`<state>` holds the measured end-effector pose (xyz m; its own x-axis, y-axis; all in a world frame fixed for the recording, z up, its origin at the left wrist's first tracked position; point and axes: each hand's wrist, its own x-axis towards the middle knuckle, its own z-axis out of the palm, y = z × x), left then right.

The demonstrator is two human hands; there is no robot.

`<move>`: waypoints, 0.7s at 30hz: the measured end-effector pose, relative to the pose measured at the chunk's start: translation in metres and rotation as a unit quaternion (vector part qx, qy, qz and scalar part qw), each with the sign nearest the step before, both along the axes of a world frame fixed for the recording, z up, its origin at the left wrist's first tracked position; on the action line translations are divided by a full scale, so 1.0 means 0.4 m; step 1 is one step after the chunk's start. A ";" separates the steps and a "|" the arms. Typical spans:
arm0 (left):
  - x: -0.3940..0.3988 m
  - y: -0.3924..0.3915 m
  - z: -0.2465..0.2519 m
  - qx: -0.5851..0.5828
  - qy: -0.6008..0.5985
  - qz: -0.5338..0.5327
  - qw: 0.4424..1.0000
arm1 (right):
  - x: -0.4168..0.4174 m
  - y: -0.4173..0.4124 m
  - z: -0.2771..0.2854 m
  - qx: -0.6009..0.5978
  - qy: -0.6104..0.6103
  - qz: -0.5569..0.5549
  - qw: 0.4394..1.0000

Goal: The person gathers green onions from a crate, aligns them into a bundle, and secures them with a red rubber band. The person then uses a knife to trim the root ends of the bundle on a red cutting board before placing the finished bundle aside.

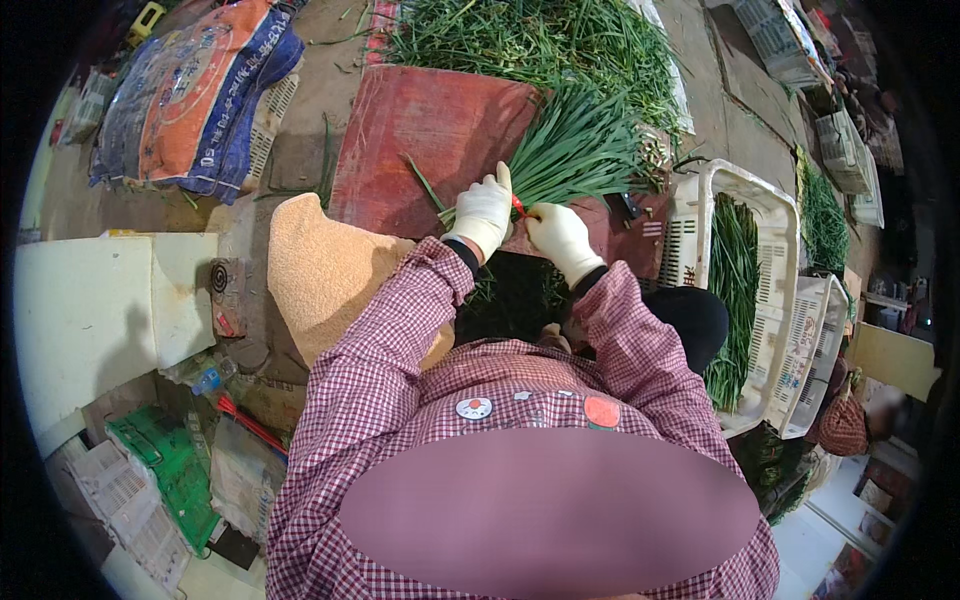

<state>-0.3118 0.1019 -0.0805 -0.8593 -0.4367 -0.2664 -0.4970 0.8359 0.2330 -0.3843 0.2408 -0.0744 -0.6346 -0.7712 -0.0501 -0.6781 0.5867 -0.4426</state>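
Note:
A bunch of long green leafy stalks, like garlic chives [574,154], lies over the right part of a red board [435,142]. My left hand [484,206], in a white glove, is closed around the stem end of the bunch. A red tie [517,204] shows at the stems between my hands. My right hand [562,236], gloved too, pinches the red tie with its fingertips. To the right of it a black-handled tool [628,205] lies on the board. Beyond the board is a large heap of loose green stalks [525,37].
At the right, a white plastic crate [787,217] holds more green stalks [731,300], beside another crate [814,360]. A tan towel [330,262] covers something at the left. An orange and blue woven sack [195,97] lies at the upper left, above pale foam boxes [90,322].

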 end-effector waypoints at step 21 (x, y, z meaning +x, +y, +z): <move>-0.008 -0.039 0.028 0.106 -0.010 -0.004 0.994 | 0.066 0.014 -0.076 -0.184 -0.638 -0.217 0.716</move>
<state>-0.3150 0.0864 -0.0691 -0.8560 -0.3621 -0.3689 -0.4969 0.7730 0.3944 -0.3580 0.2463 -0.1046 -0.4365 -0.6256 -0.6467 0.6264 0.3047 -0.7175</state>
